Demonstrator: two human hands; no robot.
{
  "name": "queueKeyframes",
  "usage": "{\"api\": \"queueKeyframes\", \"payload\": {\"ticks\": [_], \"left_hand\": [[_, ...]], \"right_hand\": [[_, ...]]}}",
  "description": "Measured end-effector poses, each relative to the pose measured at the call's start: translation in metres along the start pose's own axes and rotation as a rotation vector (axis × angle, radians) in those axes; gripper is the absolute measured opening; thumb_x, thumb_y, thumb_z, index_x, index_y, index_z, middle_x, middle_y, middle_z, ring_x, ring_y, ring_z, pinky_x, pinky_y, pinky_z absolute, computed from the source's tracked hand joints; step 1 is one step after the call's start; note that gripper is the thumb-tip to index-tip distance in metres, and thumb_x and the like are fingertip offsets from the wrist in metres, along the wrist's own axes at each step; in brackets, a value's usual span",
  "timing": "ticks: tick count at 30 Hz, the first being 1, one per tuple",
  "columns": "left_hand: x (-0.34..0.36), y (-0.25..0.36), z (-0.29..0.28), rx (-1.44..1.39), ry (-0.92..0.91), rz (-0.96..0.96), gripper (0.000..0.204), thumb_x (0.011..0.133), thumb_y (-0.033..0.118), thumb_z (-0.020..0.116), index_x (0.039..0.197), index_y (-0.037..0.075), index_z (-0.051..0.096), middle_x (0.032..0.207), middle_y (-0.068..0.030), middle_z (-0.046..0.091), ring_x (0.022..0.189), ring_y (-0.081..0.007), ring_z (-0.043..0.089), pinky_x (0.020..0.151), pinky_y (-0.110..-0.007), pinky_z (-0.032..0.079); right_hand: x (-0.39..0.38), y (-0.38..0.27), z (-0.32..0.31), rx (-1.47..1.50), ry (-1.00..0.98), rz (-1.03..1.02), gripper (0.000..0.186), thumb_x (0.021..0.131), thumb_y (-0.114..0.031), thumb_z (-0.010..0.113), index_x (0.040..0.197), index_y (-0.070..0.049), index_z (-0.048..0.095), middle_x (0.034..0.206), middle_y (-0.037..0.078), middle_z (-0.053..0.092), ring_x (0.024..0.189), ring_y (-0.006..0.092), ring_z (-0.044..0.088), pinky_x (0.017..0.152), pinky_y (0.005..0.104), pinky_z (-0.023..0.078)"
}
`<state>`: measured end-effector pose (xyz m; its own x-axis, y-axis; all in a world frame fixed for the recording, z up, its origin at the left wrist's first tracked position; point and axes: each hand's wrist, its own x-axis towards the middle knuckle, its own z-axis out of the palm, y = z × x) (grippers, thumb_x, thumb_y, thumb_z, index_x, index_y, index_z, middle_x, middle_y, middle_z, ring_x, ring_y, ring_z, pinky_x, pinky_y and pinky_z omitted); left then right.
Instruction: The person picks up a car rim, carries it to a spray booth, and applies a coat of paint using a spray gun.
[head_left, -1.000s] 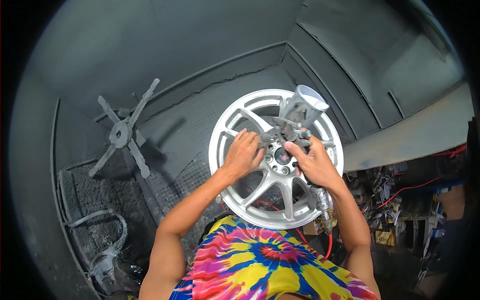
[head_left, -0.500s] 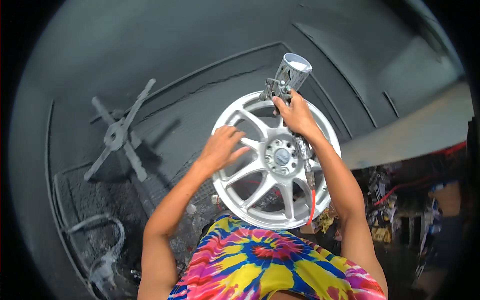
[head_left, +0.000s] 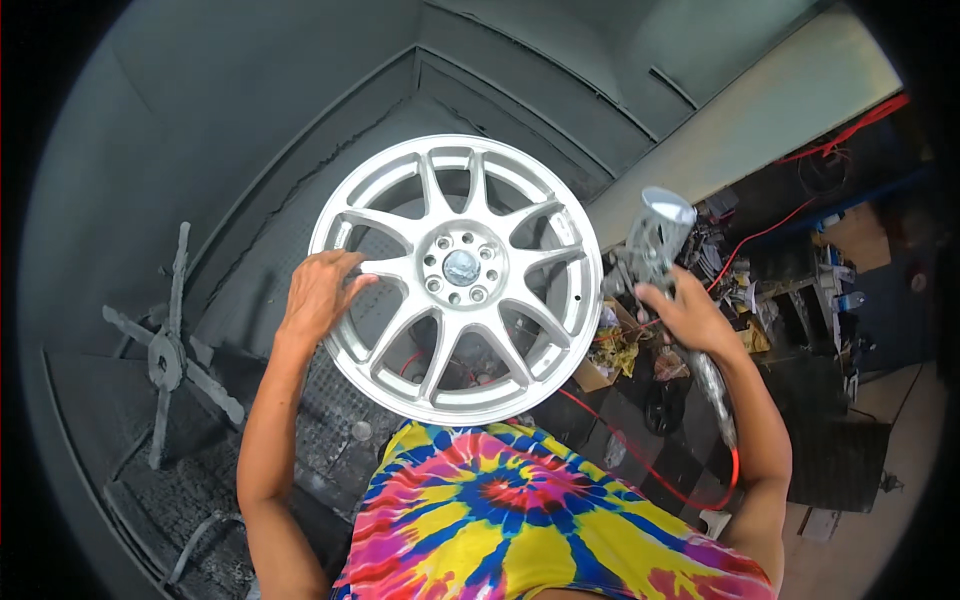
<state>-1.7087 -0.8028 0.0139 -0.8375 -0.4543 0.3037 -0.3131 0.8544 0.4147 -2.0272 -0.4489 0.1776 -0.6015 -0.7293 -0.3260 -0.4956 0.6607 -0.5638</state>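
A silver-white multi-spoke wheel fills the middle of the view, face up, with bolt holes around a covered hub. My left hand is closed on the wheel's left rim, fingers curled over it. My right hand grips a metal spray gun just right of the wheel, its cup upward. A wrapped fitting and red hose hang from the gun along my right forearm.
Grey, paint-coated booth walls surround the wheel. A four-armed coated stand is at left, a curved pipe below it. A pale panel is at upper right, above cluttered boxes, cables and shelves.
The spray gun has moved from over the wheel to its right side. My left hand has gone from open fingers to the rim. The view has shifted, showing more clutter at right.
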Motion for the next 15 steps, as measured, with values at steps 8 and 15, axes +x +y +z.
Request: {"api": "queueKeyframes", "payload": {"ticks": [8,15], "left_hand": [[-0.017,0.018,0.012,0.118,-0.024,-0.138,0.038,0.091,0.036,0.079,0.11,0.004,0.076,0.099,-0.0146,0.075,0.088,-0.0377,0.072,0.079,-0.047,0.057],[-0.064,0.116,0.009,-0.021,-0.159,-0.404,0.026,0.099,0.021,0.07,0.113,-0.002,0.073,0.097,-0.0236,0.073,0.086,-0.0389,0.074,0.074,-0.048,0.058]], "right_hand": [[-0.079,-0.036,0.055,0.264,-0.233,0.015,0.027,0.103,-0.019,0.068,0.122,0.0,0.064,0.088,0.008,0.069,0.078,0.0164,0.066,0.072,0.0327,0.053],[-0.061,-0.06,0.099,0.356,-0.435,-0.263,0.021,0.103,-0.017,0.068,0.113,0.001,0.063,0.093,0.009,0.07,0.082,0.0169,0.066,0.077,0.0322,0.051]]}}
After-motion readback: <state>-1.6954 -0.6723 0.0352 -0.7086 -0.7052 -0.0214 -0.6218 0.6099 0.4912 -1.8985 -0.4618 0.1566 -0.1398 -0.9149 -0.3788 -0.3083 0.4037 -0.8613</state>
